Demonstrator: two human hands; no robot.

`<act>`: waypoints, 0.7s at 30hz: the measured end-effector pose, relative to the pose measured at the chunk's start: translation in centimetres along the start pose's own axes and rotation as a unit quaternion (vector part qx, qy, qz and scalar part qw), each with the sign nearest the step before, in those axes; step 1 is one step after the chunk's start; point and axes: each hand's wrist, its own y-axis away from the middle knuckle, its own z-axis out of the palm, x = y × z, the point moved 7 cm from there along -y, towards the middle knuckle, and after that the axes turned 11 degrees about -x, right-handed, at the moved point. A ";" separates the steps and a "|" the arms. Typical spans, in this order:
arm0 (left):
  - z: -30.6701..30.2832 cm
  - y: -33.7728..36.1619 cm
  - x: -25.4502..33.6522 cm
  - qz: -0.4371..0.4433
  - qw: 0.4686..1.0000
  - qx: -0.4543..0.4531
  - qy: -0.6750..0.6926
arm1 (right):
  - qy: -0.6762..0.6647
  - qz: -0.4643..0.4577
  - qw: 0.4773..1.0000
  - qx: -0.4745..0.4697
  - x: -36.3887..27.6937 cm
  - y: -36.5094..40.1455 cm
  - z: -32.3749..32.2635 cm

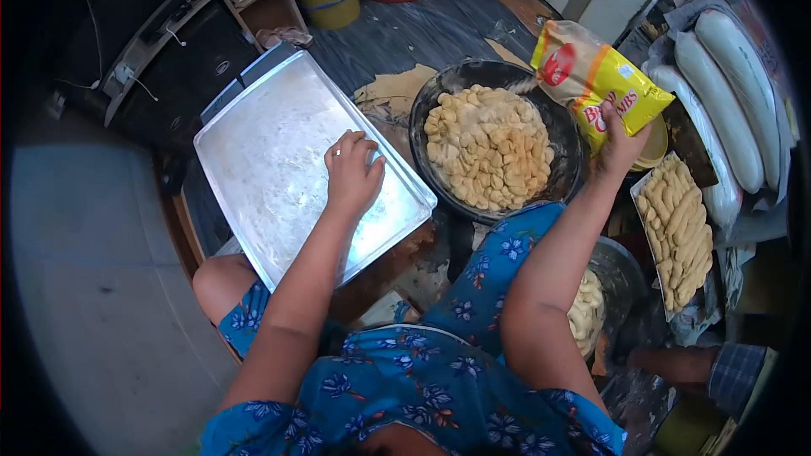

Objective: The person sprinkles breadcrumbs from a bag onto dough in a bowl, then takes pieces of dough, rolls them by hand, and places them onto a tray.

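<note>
My right hand grips the lower end of a yellow bread crumbs bag, tilted with its other end over a black basin. Crumbs show at that end of the bag. Many dough pieces fill the basin, with crumbs spread over them. Over the metal tray, near its right edge, my left hand has its fingers bent and wears a ring; whether anything is under the fingers is hidden.
A smaller tray of long dough pieces lies at the right, beside long white plastic-wrapped rolls. Another dark bowl with pale dough is by my right leg. Buckets stand at the back. A co-worker's arm shows at lower right.
</note>
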 end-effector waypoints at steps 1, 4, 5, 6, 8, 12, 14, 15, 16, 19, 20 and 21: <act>0.0 0.0 -0.1 0.002 1.000 0.001 0.001 | 0.002 -0.013 0.999 0.034 0.0 0.5 -0.6; 0.2 0.1 -0.1 0.005 1.000 0.005 0.007 | 0.021 -0.012 0.999 0.042 -0.5 1.4 -2.6; 0.1 0.0 -0.2 0.005 1.000 0.008 0.008 | 0.040 0.000 0.998 0.042 -0.8 1.7 -3.2; 0.0 0.0 -0.2 0.009 1.000 0.010 0.010 | 0.032 -0.013 0.998 0.054 -0.9 1.9 -3.6; 0.1 0.0 -0.3 0.014 1.000 0.015 0.017 | 0.014 -0.038 0.996 0.075 -0.9 2.2 -4.6; 0.1 -0.1 -0.6 0.014 0.999 0.022 0.022 | 0.030 -0.009 0.998 0.059 -1.8 2.0 -7.0; 0.3 0.0 -0.8 0.010 1.000 0.023 0.018 | 0.041 -0.022 0.998 0.043 -1.8 1.7 -7.9; 0.2 0.0 -0.8 0.007 0.999 0.031 0.015 | 0.047 -0.027 0.998 0.032 -1.8 1.7 -8.0; 0.2 -0.1 -0.7 0.008 0.999 0.032 0.018 | 0.060 -0.018 0.997 0.039 -2.2 1.8 -7.8; -0.2 0.1 -0.5 0.007 0.999 0.039 0.020 | -0.006 -0.039 0.997 0.071 -0.5 1.3 -8.0; -0.1 0.1 -0.5 0.007 0.999 0.033 0.025 | -0.025 -0.023 0.998 0.049 0.2 1.0 -8.5; 0.0 0.2 -0.7 0.003 0.999 0.034 0.023 | -0.043 -0.010 0.999 0.027 0.5 0.7 -7.9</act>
